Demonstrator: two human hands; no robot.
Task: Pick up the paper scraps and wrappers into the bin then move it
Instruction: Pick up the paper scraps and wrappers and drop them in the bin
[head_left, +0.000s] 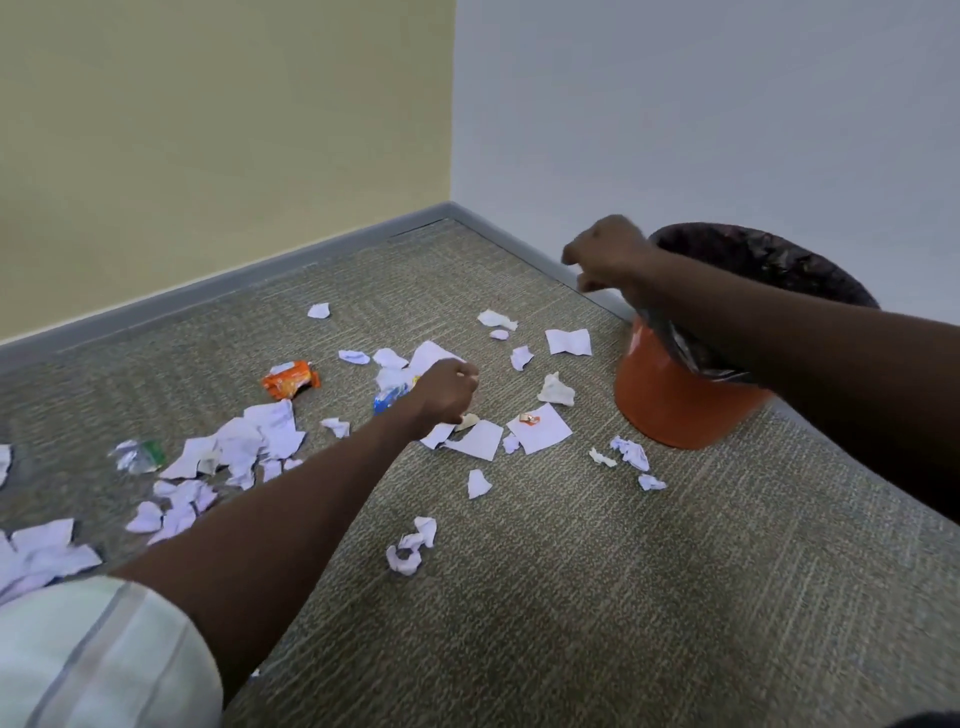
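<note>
The left hand (445, 391) is curled down among the paper scraps (540, 428) at centre frame, its grasp impossible to tell, while the right hand (605, 253), fingers loosely bent and empty, hangs beside the rim of the orange bin (670, 400) at right, with an orange wrapper (290, 380) lying on the carpet (571, 597) left of centre.

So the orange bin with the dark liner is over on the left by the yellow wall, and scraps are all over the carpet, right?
Not quite. In the head view the orange bin with the dark liner stands on the right, by the white wall. Scraps do litter the carpet.
</note>
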